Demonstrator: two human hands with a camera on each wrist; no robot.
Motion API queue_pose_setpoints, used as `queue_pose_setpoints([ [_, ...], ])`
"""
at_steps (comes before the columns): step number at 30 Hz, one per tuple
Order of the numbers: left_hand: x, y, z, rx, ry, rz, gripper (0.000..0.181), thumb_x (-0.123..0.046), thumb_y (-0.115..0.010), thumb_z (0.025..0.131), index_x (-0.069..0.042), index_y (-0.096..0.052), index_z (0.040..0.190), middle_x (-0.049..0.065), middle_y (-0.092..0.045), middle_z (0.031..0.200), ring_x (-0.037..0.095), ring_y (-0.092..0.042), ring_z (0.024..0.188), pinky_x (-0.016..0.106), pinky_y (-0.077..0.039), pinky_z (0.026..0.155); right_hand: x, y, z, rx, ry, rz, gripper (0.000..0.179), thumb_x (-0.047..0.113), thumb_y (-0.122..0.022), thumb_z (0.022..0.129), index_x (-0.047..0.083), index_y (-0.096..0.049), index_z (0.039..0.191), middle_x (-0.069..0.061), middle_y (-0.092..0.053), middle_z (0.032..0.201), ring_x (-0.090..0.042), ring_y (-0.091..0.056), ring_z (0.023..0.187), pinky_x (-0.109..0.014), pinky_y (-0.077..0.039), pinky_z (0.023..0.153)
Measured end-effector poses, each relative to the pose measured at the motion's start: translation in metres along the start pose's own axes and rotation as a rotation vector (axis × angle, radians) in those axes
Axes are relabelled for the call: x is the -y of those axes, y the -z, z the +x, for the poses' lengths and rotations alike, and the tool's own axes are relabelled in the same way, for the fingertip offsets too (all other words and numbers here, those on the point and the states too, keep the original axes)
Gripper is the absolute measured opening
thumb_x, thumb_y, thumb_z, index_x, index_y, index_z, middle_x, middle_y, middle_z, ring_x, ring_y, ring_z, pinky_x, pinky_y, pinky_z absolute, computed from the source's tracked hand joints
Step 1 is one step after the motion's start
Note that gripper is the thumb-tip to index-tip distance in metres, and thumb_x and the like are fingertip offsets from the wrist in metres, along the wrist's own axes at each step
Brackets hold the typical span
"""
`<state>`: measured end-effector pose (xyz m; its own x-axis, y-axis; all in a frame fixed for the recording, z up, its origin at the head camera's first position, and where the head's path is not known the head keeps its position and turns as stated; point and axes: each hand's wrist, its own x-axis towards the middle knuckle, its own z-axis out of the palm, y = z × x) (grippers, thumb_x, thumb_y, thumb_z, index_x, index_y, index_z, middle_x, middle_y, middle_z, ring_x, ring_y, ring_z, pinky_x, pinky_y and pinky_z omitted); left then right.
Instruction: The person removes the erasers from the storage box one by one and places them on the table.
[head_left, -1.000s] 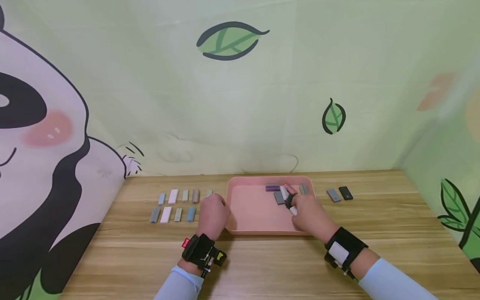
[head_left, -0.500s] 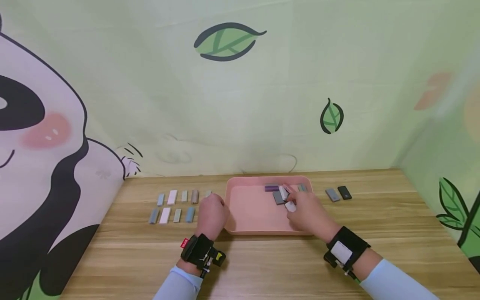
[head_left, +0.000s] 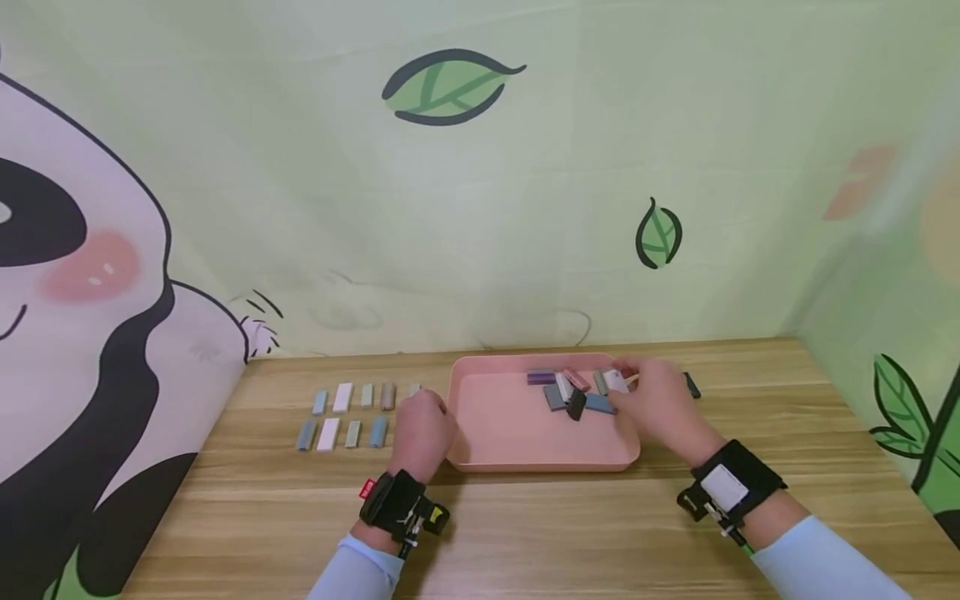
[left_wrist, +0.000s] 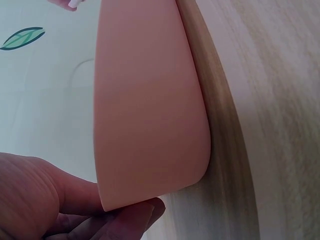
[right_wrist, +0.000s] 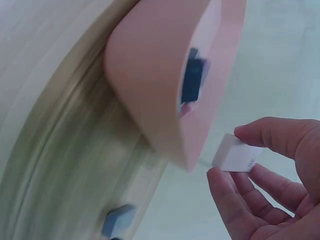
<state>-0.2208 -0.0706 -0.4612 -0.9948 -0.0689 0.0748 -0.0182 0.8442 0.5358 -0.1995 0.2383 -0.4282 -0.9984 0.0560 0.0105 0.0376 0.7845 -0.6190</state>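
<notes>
A pink tray (head_left: 491,425) sits on the wooden table. My left hand (head_left: 423,429) pinches the tray's left edge; in the left wrist view the thumb and fingers lie on either side of the wall. My right hand (head_left: 663,404) holds a small white block (right_wrist: 236,154) with faint print between thumb and fingers, above the tray's right rim. Inside the tray lie a black block (head_left: 576,405), a blue block (head_left: 600,403), a purple block (head_left: 540,378), a grey block (head_left: 555,397), a pink block (head_left: 576,379) and others close together.
Left of the tray, several pale, blue and brown blocks stand in two rows, among them a white block (head_left: 327,434). A black block (head_left: 692,385) lies right of the tray, partly behind my right hand. A printed cloth (head_left: 480,208) rises behind the table.
My right hand has lifted the white block from the pile and moved right to the tray's right rim, uncovering the black and blue blocks. My left hand stays at the tray.
</notes>
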Motion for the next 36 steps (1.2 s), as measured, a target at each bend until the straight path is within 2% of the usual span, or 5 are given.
queue_pose_setpoints([
  [7, 0.002, 0.001, 0.0, 0.012, 0.02, -0.004, 0.041, -0.001, -0.051, 0.082, -0.014, -0.037, 0.046, -0.005, -0.029, 0.046, 0.011, -0.033, 0.042, 0.025, -0.027, 0.038, -0.027, 0.012, 0.005, -0.086, -0.004, 0.007, 0.045, 0.02, -0.066, 0.082, 0.002, -0.058, 0.122, -0.016, -0.063, 0.111, -0.026, -0.06, 0.089, -0.027, -0.051, 0.06],
  [13, 0.003, 0.001, 0.0, 0.036, 0.056, -0.01, 0.038, -0.001, -0.052, 0.082, -0.013, -0.041, 0.047, -0.003, -0.034, 0.047, 0.012, -0.037, 0.043, 0.025, -0.03, 0.039, -0.051, 0.026, 0.009, -0.18, 0.006, -0.029, 0.045, 0.019, -0.067, 0.079, -0.004, -0.06, 0.117, -0.021, -0.065, 0.104, -0.027, -0.063, 0.084, -0.03, -0.05, 0.063],
  [18, 0.002, 0.001, 0.001, 0.025, 0.052, -0.001, 0.037, -0.001, -0.052, 0.082, -0.013, -0.042, 0.048, -0.003, -0.034, 0.048, 0.012, -0.037, 0.043, 0.024, -0.03, 0.039, -0.072, 0.037, 0.011, -0.229, -0.007, -0.047, 0.045, 0.017, -0.067, 0.077, -0.006, -0.061, 0.115, -0.024, -0.066, 0.102, -0.028, -0.065, 0.083, -0.028, -0.047, 0.06],
  [28, 0.0, 0.002, 0.0, 0.017, 0.033, -0.002, 0.039, -0.001, -0.052, 0.082, -0.014, -0.039, 0.047, -0.004, -0.032, 0.047, 0.012, -0.036, 0.043, 0.025, -0.03, 0.039, -0.111, 0.048, 0.011, -0.273, -0.043, -0.105, 0.044, 0.017, -0.067, 0.077, -0.01, -0.061, 0.112, -0.027, -0.065, 0.098, -0.035, -0.062, 0.084, -0.035, -0.046, 0.062],
  [36, -0.002, 0.002, -0.002, 0.028, 0.043, -0.007, 0.037, -0.002, -0.053, 0.082, -0.012, -0.044, 0.048, -0.002, -0.039, 0.047, 0.013, -0.041, 0.044, 0.025, -0.033, 0.04, -0.125, 0.045, 0.012, -0.256, -0.082, -0.137, 0.041, 0.016, -0.067, 0.078, -0.012, -0.062, 0.108, -0.031, -0.063, 0.099, -0.038, -0.063, 0.083, -0.045, -0.051, 0.063],
])
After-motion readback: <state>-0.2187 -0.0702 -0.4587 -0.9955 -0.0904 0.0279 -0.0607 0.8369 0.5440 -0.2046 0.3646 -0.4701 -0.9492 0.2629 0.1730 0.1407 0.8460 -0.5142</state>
